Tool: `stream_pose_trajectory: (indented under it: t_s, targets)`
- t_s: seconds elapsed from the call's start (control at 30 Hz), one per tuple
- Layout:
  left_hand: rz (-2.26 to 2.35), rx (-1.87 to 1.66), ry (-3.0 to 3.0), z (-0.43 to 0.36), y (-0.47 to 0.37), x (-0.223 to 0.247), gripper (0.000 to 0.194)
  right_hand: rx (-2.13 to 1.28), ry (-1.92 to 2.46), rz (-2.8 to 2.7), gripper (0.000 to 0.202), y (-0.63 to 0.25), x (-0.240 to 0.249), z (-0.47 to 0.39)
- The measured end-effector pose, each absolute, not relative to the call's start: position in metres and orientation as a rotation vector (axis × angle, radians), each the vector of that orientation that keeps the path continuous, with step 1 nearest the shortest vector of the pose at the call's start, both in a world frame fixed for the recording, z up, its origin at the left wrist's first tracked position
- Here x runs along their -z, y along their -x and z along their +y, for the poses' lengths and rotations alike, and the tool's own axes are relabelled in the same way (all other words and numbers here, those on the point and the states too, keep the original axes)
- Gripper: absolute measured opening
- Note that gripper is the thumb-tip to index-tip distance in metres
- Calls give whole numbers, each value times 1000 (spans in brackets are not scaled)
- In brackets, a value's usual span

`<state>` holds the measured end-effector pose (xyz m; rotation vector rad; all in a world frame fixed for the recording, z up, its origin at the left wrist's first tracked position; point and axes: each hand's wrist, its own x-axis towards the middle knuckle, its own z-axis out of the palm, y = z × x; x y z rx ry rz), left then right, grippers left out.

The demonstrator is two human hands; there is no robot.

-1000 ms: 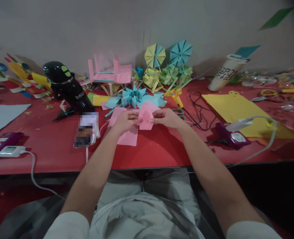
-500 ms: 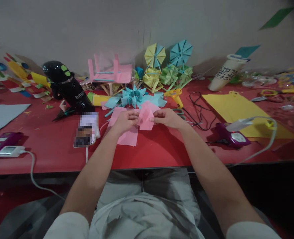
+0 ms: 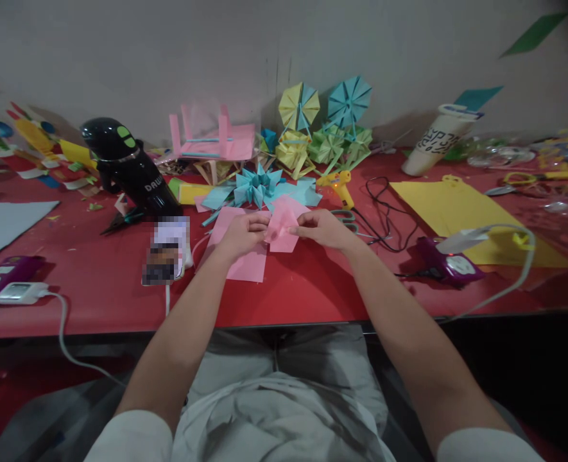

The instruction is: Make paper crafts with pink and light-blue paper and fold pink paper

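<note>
Between my hands is a small folded piece of pink paper [image 3: 285,224], raised over the red table. My left hand [image 3: 243,234] pinches its left edge with the fingers curled. From the other side my right hand [image 3: 323,228] grips it, thumb and index finger pressed on the fold. Beneath my left hand lies a flat pink sheet [image 3: 246,268], partly hidden by that hand. Just behind the folded paper sits a blue folded-paper star [image 3: 258,186], with light blue paper pieces on both sides of it.
A yellow glue gun [image 3: 338,186] and scissors [image 3: 345,219] lie behind my right hand. At left stand a black bottle [image 3: 132,170] and a phone [image 3: 167,250]. Purple power strip [image 3: 450,263], yellow sheets [image 3: 471,218] and a paper cup [image 3: 438,141] are at right. Paper models [image 3: 297,151] line the wall.
Almost nothing differs. The fingers of both hands shift slightly on the folded pink paper, which stays in the same place.
</note>
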<state>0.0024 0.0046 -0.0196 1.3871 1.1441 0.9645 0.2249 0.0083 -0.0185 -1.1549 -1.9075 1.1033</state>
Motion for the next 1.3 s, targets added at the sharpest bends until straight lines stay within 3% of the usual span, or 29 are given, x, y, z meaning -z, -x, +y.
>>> stream_pose_trajectory:
  t_s: [0.2,0.7,1.3]
  targets:
    - [1150,-952,-1402,4,-2,19,27,-1097,1204,-1881,51,-225,19,9]
    - [1119,-950,-1429,3,-1,17,27,-1177,1154,-1858,34,-234,19,11]
    - [1107,-950,-1492,4,-1,20,26,-1224,1214,-1770,40,-231,18,10]
